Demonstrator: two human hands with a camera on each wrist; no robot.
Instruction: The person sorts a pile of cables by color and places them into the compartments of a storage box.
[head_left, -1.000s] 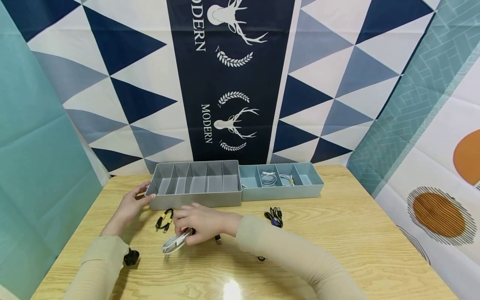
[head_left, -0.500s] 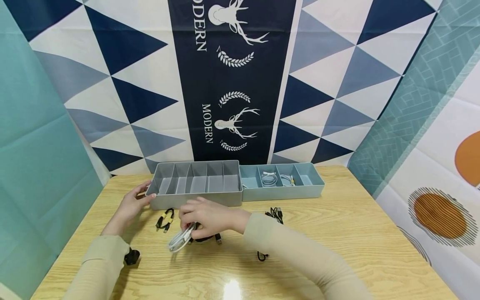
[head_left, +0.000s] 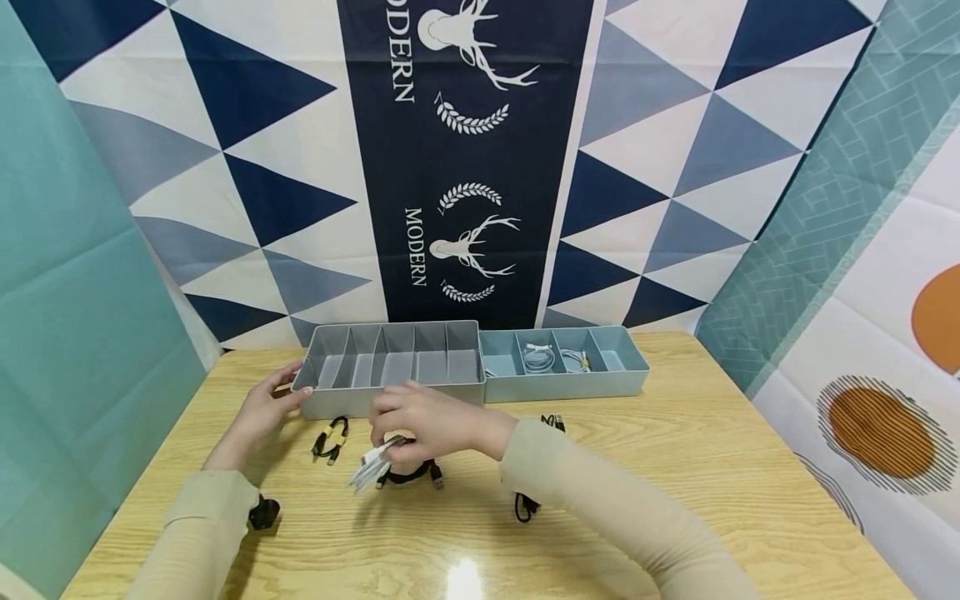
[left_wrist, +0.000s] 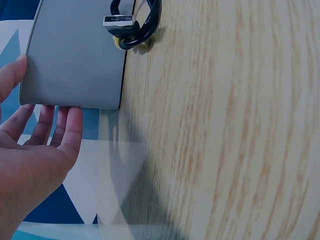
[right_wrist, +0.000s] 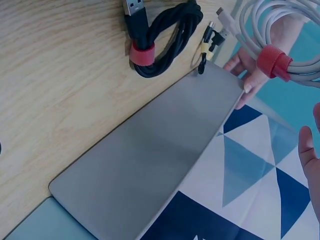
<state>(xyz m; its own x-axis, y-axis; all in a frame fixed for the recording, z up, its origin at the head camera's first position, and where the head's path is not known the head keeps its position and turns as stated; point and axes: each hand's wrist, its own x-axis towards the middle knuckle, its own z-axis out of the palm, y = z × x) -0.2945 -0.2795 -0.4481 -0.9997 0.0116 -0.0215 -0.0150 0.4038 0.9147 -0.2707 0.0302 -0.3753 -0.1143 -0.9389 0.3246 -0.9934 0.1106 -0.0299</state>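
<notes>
My right hand [head_left: 431, 422] pinches a coiled white cable [head_left: 372, 467], held tilted above the table at the front of the grey divided organizer [head_left: 390, 402]. A red strap [right_wrist: 273, 62] binds the coil in the right wrist view, and part of my right hand shows at that view's right edge. Close below it lies a coiled black USB cable [head_left: 408, 477] with a red strap. My left hand [head_left: 258, 412] rests on the grey organizer's left end, thumb at the front corner and fingertips against the end wall. The grey organizer's visible compartments hold nothing.
A blue divided organizer [head_left: 566, 387] with coiled white cables stands against the grey one's right end. Black cables lie around: one with yellow ties [head_left: 330, 440] near my left hand, others [head_left: 553, 422] near my right sleeve. Patterned cloth [head_left: 300, 250] hangs behind the table.
My right hand has moved right and slightly back, carrying the white cable, which has turned more edge-on. More of the black cable beneath it shows. My left hand has stayed on the organizer.
</notes>
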